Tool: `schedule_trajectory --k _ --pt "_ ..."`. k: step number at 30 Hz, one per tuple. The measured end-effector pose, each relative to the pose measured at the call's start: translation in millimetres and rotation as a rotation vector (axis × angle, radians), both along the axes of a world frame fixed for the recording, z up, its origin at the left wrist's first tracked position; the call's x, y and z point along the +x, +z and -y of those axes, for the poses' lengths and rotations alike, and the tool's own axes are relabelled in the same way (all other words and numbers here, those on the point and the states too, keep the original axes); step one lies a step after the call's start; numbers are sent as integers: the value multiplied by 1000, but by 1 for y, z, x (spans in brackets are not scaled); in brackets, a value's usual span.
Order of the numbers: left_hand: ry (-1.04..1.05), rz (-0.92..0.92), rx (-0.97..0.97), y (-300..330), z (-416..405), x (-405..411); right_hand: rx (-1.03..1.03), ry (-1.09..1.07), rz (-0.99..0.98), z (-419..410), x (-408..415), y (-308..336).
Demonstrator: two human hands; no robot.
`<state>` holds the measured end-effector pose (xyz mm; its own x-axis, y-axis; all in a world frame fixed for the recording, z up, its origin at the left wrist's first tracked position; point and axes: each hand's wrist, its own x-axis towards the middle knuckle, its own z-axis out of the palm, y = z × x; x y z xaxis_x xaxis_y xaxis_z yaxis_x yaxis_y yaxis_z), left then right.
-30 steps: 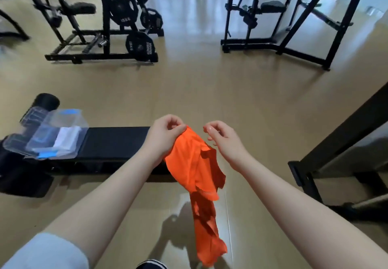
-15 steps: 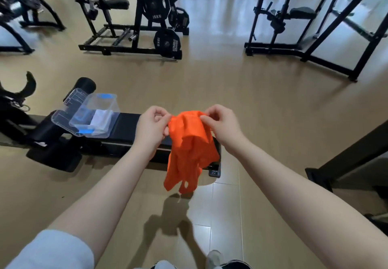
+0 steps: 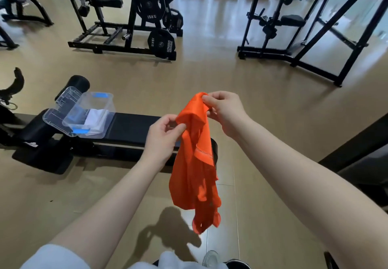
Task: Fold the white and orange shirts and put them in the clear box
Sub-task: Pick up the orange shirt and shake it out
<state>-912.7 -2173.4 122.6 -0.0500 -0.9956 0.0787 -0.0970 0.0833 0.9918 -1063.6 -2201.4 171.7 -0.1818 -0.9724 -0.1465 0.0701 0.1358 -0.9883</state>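
Held up in mid-air above black padded gym bench (image 3: 130, 129): limp bright orange fabric shirt (image 3: 194, 163), pinched at top edge by left hand (image 3: 162, 136) and right hand (image 3: 225, 110). Likely light, soft, floppy; best gripped at shoulder seams. On bench, clear plastic box (image 3: 92, 113), folded white shirt (image 3: 95, 119) inside.

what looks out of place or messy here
The orange shirt hangs bunched and unfolded from the left hand and right hand. The clear plastic box sits open on a black gym bench, an unusual spot.
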Motion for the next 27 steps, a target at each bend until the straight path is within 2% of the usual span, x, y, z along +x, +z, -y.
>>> schedule_trajectory --k 3,7,9,12,15,18,22,24,27 --pt "23 -100 -32 10 3 -5 14 -52 -32 1 -14 -8" --pt "11 -201 41 22 13 -16 -30 -109 -245 -1 -33 -21" --pt "0 -186 79 30 20 -19 -42 -134 -275 -2 -44 -24" --pt "-34 -64 65 38 27 -22 -52 -158 -338 -1 -62 -27" --pt "-64 -27 98 39 29 -24 -73 -118 -522 0 -72 -29" --pt "-45 -91 213 39 30 -29 -120 -102 -839 2 -75 -31" --pt "11 -304 388 43 35 -42 -315 -77 -783 -12 -57 -28" --pt "57 -363 388 46 38 -49 -370 5 -754 -26 -46 -37" --pt "85 -396 336 49 39 -56 -327 83 -677 -40 -34 -57"
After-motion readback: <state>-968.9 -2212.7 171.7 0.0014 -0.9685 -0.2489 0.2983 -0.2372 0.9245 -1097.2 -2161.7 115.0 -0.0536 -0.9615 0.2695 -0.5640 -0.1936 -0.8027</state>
